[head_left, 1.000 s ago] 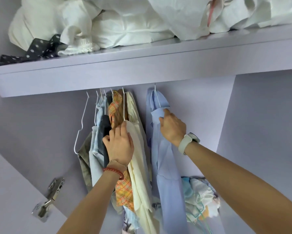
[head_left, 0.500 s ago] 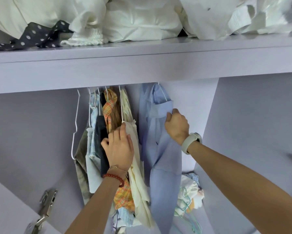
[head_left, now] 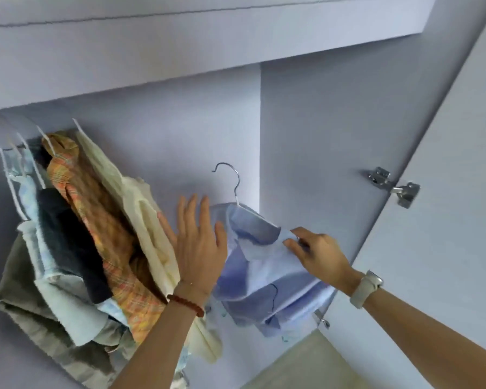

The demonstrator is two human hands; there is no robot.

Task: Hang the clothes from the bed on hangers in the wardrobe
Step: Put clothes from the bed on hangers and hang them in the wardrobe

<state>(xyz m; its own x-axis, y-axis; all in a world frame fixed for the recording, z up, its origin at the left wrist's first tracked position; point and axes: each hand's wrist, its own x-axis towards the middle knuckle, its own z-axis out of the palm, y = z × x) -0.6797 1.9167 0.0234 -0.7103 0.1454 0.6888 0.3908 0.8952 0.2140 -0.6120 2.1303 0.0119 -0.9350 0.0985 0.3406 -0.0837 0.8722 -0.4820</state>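
The left hand (head_left: pixel 198 248) is flat with straight fingers, pressing against the cream garment (head_left: pixel 149 220) at the edge of the hung clothes (head_left: pixel 76 237). The right hand (head_left: pixel 317 255) pinches the blue shirt (head_left: pixel 264 273), which sits on a hanger (head_left: pixel 232 182) just beside the left hand. The hook seems free of any rail, but the view is blurred. Behind is the wardrobe (head_left: pixel 180 150) wall, with a hinge (head_left: pixel 396 186) on the right.

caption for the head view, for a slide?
Right hand pinches blue shirt on hanger, hook free; open left hand against hung clothes.
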